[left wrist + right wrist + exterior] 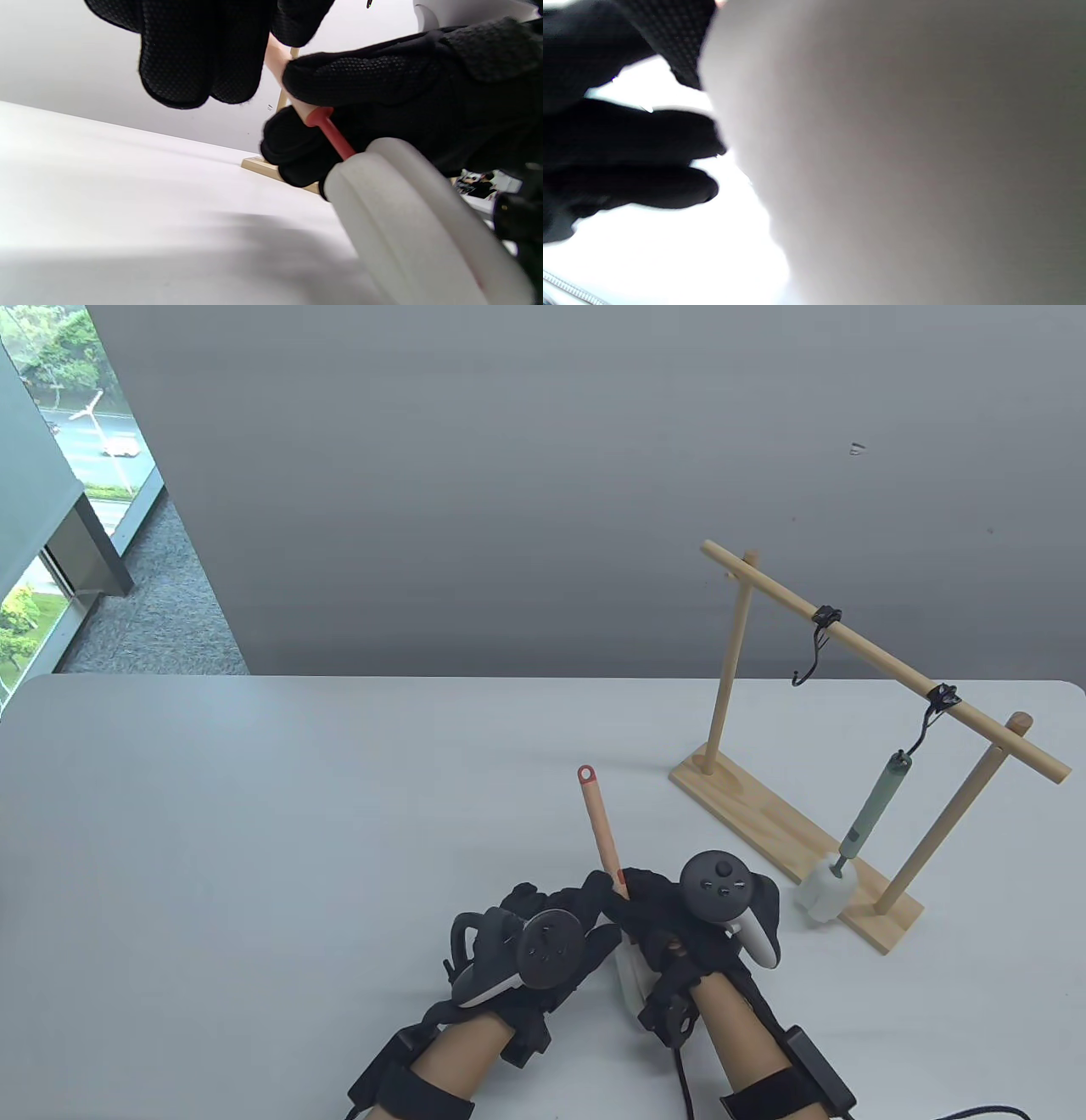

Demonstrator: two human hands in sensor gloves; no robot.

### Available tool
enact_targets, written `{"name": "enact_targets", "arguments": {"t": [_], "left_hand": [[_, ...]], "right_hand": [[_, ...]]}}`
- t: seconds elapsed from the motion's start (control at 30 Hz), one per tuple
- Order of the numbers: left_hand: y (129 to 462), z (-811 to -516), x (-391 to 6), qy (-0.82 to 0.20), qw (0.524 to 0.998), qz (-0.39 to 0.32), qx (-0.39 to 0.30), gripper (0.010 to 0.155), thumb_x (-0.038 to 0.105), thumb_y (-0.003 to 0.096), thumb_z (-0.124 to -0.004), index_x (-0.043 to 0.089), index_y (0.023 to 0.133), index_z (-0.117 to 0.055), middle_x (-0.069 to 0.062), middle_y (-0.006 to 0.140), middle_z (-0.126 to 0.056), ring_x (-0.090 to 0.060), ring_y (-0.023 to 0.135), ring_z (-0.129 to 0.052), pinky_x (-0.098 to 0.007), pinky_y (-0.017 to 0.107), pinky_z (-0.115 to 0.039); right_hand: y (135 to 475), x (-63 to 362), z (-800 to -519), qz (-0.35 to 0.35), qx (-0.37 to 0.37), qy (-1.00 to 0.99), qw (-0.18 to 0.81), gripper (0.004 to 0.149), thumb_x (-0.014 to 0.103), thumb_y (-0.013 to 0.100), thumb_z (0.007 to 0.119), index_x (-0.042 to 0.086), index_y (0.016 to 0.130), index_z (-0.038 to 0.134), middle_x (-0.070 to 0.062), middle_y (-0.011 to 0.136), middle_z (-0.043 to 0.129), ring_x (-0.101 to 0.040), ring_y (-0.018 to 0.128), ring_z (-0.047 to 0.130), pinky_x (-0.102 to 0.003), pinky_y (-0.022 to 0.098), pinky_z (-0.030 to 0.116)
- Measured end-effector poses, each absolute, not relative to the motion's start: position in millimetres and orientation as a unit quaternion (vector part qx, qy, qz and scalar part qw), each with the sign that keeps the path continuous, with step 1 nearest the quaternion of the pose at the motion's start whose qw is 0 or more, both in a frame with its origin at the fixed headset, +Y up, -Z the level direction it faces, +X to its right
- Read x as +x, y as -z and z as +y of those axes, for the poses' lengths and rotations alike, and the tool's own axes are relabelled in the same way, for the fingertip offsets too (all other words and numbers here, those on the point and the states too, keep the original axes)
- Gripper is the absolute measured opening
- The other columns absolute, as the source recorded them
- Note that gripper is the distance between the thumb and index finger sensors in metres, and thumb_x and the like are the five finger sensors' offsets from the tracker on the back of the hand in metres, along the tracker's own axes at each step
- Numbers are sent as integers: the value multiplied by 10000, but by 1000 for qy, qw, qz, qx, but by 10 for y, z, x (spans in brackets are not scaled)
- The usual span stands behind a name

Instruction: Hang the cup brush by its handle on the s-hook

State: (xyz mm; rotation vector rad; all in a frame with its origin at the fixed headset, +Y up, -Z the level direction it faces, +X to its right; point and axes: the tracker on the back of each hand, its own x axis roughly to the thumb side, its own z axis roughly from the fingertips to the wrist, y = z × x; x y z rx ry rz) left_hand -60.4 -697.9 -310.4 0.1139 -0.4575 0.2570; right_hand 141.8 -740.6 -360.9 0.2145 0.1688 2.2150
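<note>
While the left hand (530, 946) rests with loose, empty fingers near the table's front edge, the right hand (679, 929) beside it grips the cup brush (601, 831). Its smooth peach handle points away, red loop outermost, white foam head toward the wrist. Open tabletop lies leftward; the wooden rack (848, 746) and free black s-hook (814, 649) stand to the right.

A white table (254, 814) with rounded corners is set before a plain grey wall (509, 475). Left of the wall, a window (51, 432) is seen, with grey carpet (161, 611) laid beneath it and daylight admitted.
</note>
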Motion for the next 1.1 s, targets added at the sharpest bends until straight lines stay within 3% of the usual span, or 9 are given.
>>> {"name": "enact_targets", "arguments": {"t": [0.13,0.4,0.57,0.93,1.1], "left_hand": [[3017,-6995,-694,-113,974,-192,47,683,622,431,-541,267,1005,-648,-95,879,-952,-334,708,-1020,-573,665,-654],[2880,-7175,-928,-198,971,-137,18,680,610,437,-550,246,998,-667,-114,878,-948,-349,717,-1011,-589,663,-642],[2874,-7107,-1078,-228,966,-117,30,678,607,435,-555,246,997,-673,-122,884,-943,-359,729,-1002,-606,671,-621],[2868,-7006,-1159,-261,958,-103,51,675,607,438,-553,252,1001,-667,-122,893,-935,-361,738,-995,-611,675,-610],[2872,-7006,-1181,-267,957,-101,51,671,610,437,-554,263,998,-677,-124,894,-936,-364,738,-994,-613,677,-607]], "right_hand": [[3564,1520,-7378,42,61,-884,462,536,407,530,751,-36,832,775,-273,974,655,-568,880,644,-688,577,502],[3514,1767,-7214,-51,13,-861,505,522,430,504,796,-7,789,799,-250,937,712,-538,845,716,-671,563,547],[3532,1984,-7042,-104,-21,-821,561,516,436,498,809,-1,772,798,-240,926,722,-533,838,724,-667,560,553],[3600,2292,-6697,-132,-95,-802,575,512,432,500,816,-9,761,798,-248,913,731,-538,825,733,-669,554,556],[3601,2341,-6539,-142,-104,-836,520,510,430,497,818,-9,758,803,-249,911,738,-538,822,739,-669,555,558]]}}
